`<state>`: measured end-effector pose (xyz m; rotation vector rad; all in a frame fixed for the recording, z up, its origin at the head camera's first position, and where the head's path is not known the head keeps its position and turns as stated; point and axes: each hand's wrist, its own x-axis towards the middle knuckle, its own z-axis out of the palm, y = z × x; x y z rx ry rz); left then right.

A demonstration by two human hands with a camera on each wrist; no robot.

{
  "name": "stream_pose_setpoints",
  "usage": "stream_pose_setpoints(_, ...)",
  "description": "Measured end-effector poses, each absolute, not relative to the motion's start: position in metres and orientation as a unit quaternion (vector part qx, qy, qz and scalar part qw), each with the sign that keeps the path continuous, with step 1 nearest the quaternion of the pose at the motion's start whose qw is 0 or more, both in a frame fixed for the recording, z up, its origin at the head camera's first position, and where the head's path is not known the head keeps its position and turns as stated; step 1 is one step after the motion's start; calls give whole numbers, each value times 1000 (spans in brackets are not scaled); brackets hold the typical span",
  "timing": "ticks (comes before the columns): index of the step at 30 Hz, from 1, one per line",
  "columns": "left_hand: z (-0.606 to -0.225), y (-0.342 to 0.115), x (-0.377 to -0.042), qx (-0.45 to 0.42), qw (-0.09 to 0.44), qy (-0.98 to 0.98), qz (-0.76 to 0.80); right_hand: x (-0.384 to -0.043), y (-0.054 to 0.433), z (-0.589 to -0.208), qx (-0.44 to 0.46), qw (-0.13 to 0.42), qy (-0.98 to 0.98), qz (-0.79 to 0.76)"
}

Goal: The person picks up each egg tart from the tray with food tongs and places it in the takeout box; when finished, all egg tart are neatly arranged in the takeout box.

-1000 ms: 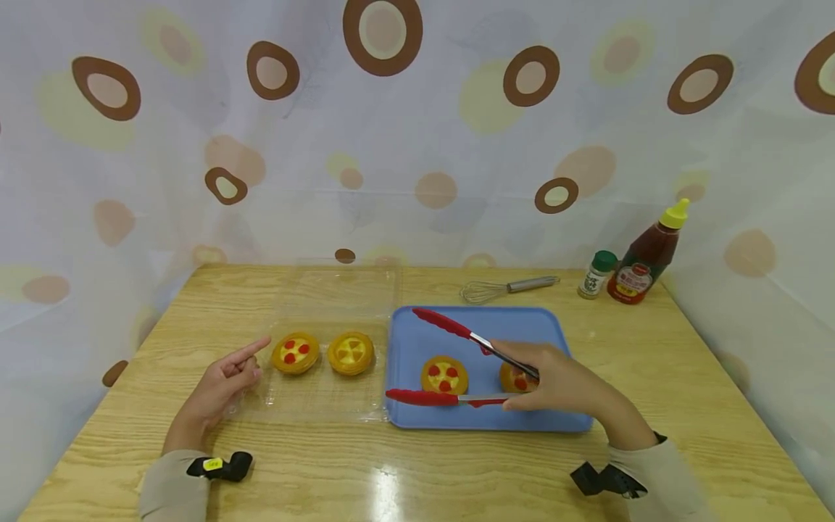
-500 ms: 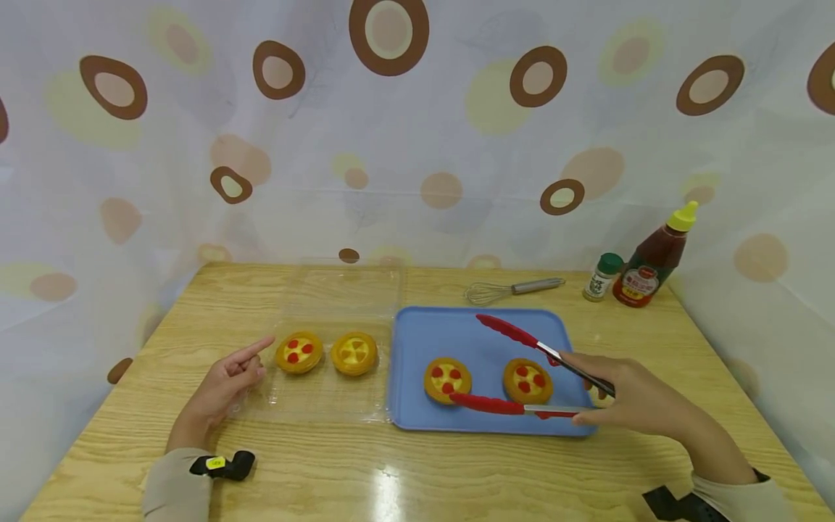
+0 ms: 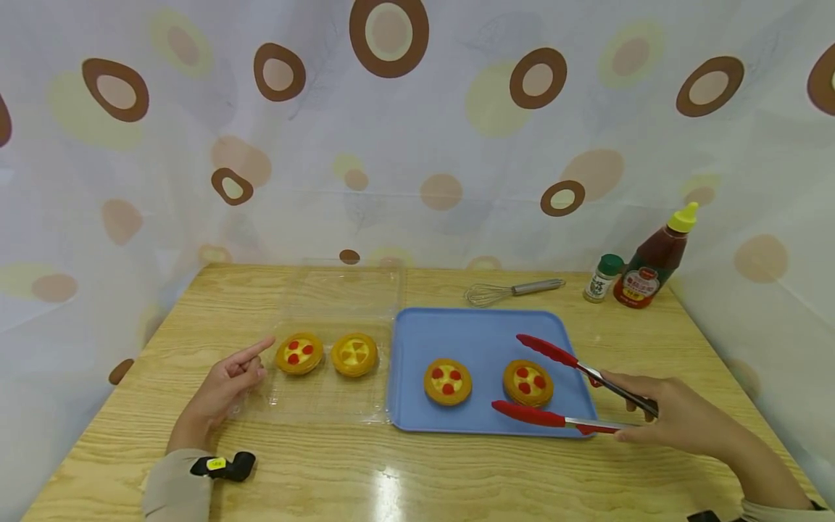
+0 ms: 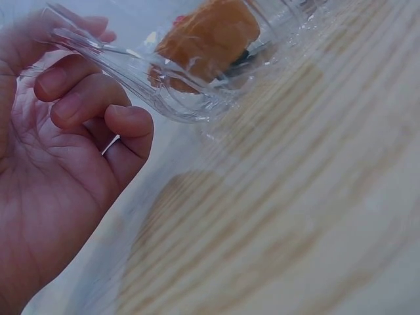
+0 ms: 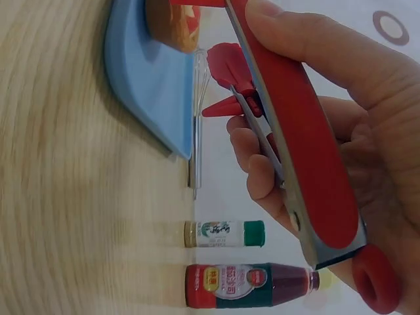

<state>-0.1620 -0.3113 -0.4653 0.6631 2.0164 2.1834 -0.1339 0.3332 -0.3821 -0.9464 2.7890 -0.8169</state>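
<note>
Tongs [image 3: 551,418], one pair, four tarts [image 3: 447,382]

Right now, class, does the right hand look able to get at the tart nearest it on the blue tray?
Probably yes: the right hand holds the tongs spread, and in the head view that tart shows between their two sides, with nothing seen lying on top of it.

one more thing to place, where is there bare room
Bare: the table in front of the clear container and blue tray, and the tray's back left, behind the tarts. Crowded: the tray's right side, where the right hand holds tongs near the right tart.
</note>
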Motion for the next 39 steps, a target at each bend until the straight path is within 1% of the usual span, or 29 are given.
stream_pose_setpoints(10,-466,-312,-162,185,43,687,701,-139,347,-390,-324,52,901,-285)
stream_pose_setpoints(23,-466,-312,-162,189,52,683,704,-146,349,-390,-340,78,884,-311)
stream_pose_setpoints(31,-465,-312,-161,193,50,677,708,-155,344,-383,-357,52,883,-301)
stream_pose_setpoints(36,-464,-312,-162,200,55,669,714,-163,335,-369,-350,42,892,-284)
stream_pose_setpoints(39,-464,-312,-161,194,54,675,709,-168,324,-358,-364,28,889,-277)
